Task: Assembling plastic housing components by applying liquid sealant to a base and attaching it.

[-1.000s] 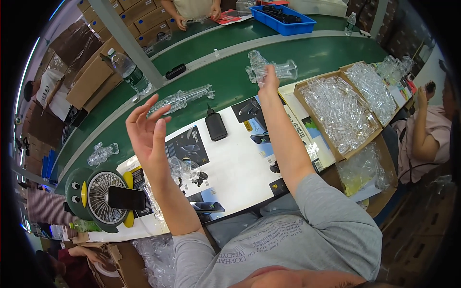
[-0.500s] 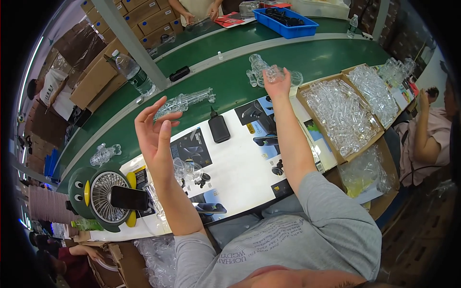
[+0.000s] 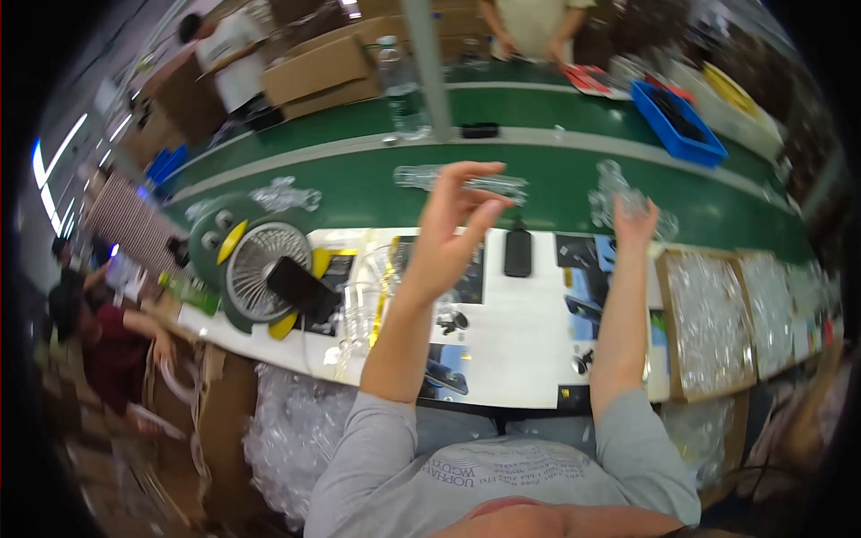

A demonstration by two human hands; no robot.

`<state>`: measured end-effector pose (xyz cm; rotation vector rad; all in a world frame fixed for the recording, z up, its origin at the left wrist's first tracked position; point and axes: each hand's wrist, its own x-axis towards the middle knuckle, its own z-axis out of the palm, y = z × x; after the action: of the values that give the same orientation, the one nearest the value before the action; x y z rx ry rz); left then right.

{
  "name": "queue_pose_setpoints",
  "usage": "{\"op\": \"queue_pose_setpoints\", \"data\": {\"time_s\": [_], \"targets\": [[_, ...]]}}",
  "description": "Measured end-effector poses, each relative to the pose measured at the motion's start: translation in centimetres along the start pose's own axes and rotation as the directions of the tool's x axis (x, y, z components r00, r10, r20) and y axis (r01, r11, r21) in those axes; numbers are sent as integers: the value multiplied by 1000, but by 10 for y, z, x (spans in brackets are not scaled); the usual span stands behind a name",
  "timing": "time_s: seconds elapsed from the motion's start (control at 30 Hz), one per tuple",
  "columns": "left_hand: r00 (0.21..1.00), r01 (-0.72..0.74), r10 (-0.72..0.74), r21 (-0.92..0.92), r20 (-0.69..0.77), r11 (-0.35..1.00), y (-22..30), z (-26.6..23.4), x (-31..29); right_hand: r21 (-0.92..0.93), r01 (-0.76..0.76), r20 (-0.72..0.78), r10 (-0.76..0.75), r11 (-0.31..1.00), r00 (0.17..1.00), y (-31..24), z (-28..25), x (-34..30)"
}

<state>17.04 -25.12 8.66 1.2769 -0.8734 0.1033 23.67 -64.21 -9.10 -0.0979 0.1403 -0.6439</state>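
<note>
My left hand (image 3: 448,238) hovers above the printed sheet with its fingers apart and nothing in them. Just beyond it, a long clear plastic piece (image 3: 417,177) lies on the green belt; my fingers partly cover it. My right hand (image 3: 635,229) reaches to the belt, its thumb and fingers around a clear plastic piece (image 3: 634,206). Another clear plastic piece (image 3: 612,179) lies right beside those fingers; blur hides where the two part. Between my hands, a black bottle with a pointed nozzle (image 3: 517,251) rests on the white sheet (image 3: 525,327).
At right stand cartons of clear plastic parts (image 3: 708,314). A green penguin-shaped fan (image 3: 260,269) with a phone (image 3: 303,290) in front stands at left. Across the belt are a water bottle (image 3: 402,99), a metal post (image 3: 425,63) and a blue tray (image 3: 677,125). Other people work around.
The view has swung left, so the table things sit farther right in the picture. My right hand stays at the clear pieces on the belt; my left hand remains raised with fingers apart.
</note>
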Motion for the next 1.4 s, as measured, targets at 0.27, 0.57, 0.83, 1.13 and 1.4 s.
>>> {"op": "queue_pose_setpoints", "data": {"time_s": [0.27, 0.57, 0.83, 1.13, 1.4], "targets": [[999, -1, 2, 24, -40, 1000, -24, -13, 0, -308, -83, 399, 208, 948, 893, 27, 88, -77], [892, 87, -413, -829, -182, 552, -45, -20, 7, -723, 551, 690, 473, 417, 547, 92, 154, -230], [903, -63, -352, -887, -246, 458, -28, -47, 10, -598, 788, 675, 620, 145, 399, 100, 154, -251], [742, -376, -289, -733, -605, 567, -6, -106, -3, -670, 738, 642, 564, 81, 520, 76, 178, -256], [701, -369, -314, -702, -641, 610, 9, -78, 8, -761, 648, 497, 669, 29, 553, 67, 173, -248]]}}
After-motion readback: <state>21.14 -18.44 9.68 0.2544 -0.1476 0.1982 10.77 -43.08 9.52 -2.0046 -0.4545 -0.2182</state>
